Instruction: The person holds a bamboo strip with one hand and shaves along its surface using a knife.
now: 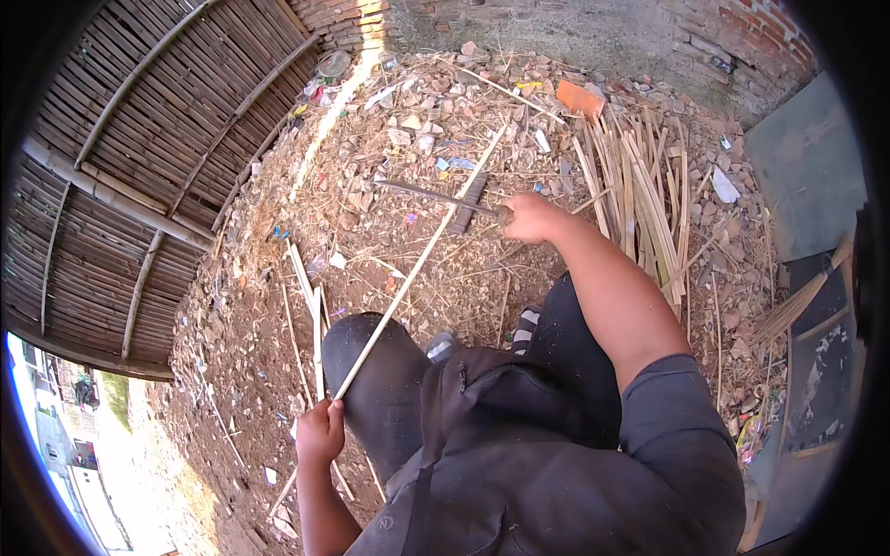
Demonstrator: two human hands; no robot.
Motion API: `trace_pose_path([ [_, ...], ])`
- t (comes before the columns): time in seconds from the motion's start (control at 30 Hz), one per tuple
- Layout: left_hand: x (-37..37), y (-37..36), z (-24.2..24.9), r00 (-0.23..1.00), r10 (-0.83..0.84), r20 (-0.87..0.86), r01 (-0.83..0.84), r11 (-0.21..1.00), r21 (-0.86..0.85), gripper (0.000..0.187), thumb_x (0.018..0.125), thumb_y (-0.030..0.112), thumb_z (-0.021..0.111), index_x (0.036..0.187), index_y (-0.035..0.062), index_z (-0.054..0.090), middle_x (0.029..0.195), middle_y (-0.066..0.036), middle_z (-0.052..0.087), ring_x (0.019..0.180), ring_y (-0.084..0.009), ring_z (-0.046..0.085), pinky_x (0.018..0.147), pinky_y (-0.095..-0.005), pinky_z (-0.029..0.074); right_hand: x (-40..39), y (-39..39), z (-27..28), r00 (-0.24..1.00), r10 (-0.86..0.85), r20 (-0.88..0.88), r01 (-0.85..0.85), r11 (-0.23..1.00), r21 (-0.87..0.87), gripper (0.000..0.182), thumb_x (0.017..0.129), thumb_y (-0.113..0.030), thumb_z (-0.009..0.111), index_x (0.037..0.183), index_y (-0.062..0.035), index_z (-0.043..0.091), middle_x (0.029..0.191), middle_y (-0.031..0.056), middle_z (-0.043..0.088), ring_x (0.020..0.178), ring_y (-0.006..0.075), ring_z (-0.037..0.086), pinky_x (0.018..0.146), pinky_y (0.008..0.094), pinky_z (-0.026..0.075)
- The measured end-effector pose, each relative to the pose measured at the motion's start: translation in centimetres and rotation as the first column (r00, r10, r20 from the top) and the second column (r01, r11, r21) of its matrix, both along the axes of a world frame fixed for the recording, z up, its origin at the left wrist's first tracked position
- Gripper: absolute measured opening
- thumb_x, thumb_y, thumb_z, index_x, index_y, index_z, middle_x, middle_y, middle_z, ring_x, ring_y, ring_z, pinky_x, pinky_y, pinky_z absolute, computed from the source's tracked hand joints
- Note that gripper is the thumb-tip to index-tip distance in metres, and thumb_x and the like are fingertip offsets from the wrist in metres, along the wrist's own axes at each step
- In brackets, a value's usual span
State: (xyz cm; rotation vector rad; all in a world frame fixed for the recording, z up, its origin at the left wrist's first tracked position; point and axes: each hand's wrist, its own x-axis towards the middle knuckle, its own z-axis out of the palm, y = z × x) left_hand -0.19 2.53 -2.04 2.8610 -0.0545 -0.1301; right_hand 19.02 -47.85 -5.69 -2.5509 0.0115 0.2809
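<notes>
The right hand (532, 218) covers much of the knife handle (503, 216), the left hand (320, 433) part of the strip (405, 287).

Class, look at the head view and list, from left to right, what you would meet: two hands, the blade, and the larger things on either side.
Slatted wall → left hand → knife blade → right hand → pile of pale strips → grey-green board.

A pale strip (421, 263) is gripped by the left hand (320, 432); a knife (415, 191) is held across it by the right hand (531, 218).
</notes>
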Motion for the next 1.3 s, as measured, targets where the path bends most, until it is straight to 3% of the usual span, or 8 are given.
trace_pose_path([
  [0.23, -0.9, 0.5, -1.1, 0.998, -0.050, 0.033, 0.052, 0.995, -0.086, 0.047, 0.103, 0.039, 0.054, 0.074, 0.0016, 0.056, 0.063, -0.024, 0.060, 0.061, -0.0452, 0.061, 0.058, -0.0526, 0.046, -2.9, 2.5, 3.2, 0.954, 0.290, 0.079, -0.281, 0.954, -0.106, 0.025, 0.076, -0.017, 0.067, 0.098, -0.0087, 0.071, 0.090, 0.0170, 0.071, 0.087, 0.0361, 0.069, 0.077, 0.0478, 0.055],
  [0.27, -1.6, 0.8, -1.3, 0.998, -0.038, 0.039, 0.040, 0.998, -0.047, 0.047, 0.103, 0.038, 0.053, 0.074, 0.0015, 0.055, 0.063, -0.023, 0.060, 0.061, -0.0452, 0.061, 0.058, -0.0525, 0.046, -1.9, 1.1, 2.7, 0.995, 0.073, -0.072, -0.066, 0.994, 0.093, 0.023, 0.077, -0.017, 0.066, 0.098, -0.0090, 0.071, 0.090, 0.0168, 0.071, 0.087, 0.0355, 0.069, 0.077, 0.0473, 0.055],
  [0.5, -0.9, 1.0, 0.2, 0.998, -0.051, 0.039, 0.053, 0.997, -0.054, 0.047, 0.104, 0.036, 0.050, 0.074, 0.0006, 0.055, 0.063, -0.023, 0.059, 0.062, -0.0456, 0.061, 0.059, -0.0526, 0.046, -2.4, 2.7, 3.3, 0.993, 0.091, 0.076, -0.092, 0.996, 0.000, 0.025, 0.076, -0.017, 0.067, 0.100, -0.0107, 0.072, 0.096, 0.0162, 0.071, 0.091, 0.0357, 0.070, 0.078, 0.0474, 0.056],
  [0.63, -1.5, 1.8, -1.5, 0.998, -0.061, 0.032, 0.063, 0.994, -0.086, 0.047, 0.105, 0.036, 0.048, 0.075, 0.0004, 0.055, 0.064, -0.024, 0.059, 0.063, -0.0456, 0.060, 0.058, -0.0529, 0.044, -3.5, 3.9, 4.3, 0.926, 0.344, 0.155, -0.302, 0.922, -0.242, 0.024, 0.075, -0.017, 0.069, 0.099, -0.0139, 0.072, 0.086, 0.0154, 0.070, 0.085, 0.0345, 0.070, 0.075, 0.0472, 0.056],
  [0.73, -2.3, 3.2, -2.2, 0.996, -0.075, 0.055, 0.077, 0.996, -0.037, 0.045, 0.105, 0.035, 0.048, 0.077, 0.0010, 0.056, 0.064, -0.023, 0.059, 0.062, -0.0451, 0.061, 0.058, -0.0520, 0.045, 0.5, -1.6, -0.9, 0.978, -0.164, 0.129, 0.143, 0.977, 0.161, 0.027, 0.078, -0.015, 0.069, 0.104, -0.0083, 0.071, 0.088, 0.0175, 0.071, 0.083, 0.0331, 0.070, 0.076, 0.0450, 0.055],
  [0.83, -2.4, 2.5, -0.2, 0.999, -0.032, 0.010, 0.032, 0.999, -0.043, 0.043, 0.105, 0.035, 0.048, 0.079, 0.0016, 0.058, 0.065, -0.022, 0.060, 0.062, -0.0450, 0.061, 0.058, -0.0513, 0.046, 0.8, -3.9, -1.0, 0.935, -0.341, 0.099, 0.309, 0.918, 0.250, 0.037, 0.077, -0.019, 0.074, 0.112, -0.0052, 0.069, 0.086, 0.0151, 0.071, 0.082, 0.0302, 0.069, 0.076, 0.0407, 0.054],
  [1.13, -2.1, 1.2, -1.4, 0.995, -0.048, 0.089, 0.050, 0.999, -0.021, 0.040, 0.103, 0.034, 0.053, 0.077, 0.0038, 0.053, 0.061, -0.020, 0.057, 0.060, -0.0456, 0.060, 0.054, -0.0524, 0.044, -4.1, 5.0, 5.7, 0.908, 0.407, 0.098, -0.368, 0.887, -0.279, 0.025, 0.077, -0.018, 0.069, 0.100, -0.0088, 0.070, 0.090, 0.0159, 0.071, 0.090, 0.0335, 0.070, 0.076, 0.0464, 0.056],
  [1.3, -2.2, 2.2, -3.6, 0.990, -0.021, 0.137, 0.020, 1.000, 0.007, 0.039, 0.102, 0.034, 0.055, 0.077, 0.0046, 0.053, 0.062, -0.020, 0.059, 0.061, -0.0462, 0.061, 0.054, -0.0538, 0.045, -0.4, 0.7, 1.7, 0.998, 0.039, 0.040, -0.040, 0.998, 0.038, 0.028, 0.075, -0.015, 0.067, 0.102, -0.0069, 0.070, 0.092, 0.0172, 0.071, 0.090, 0.0360, 0.070, 0.079, 0.0467, 0.056],
])
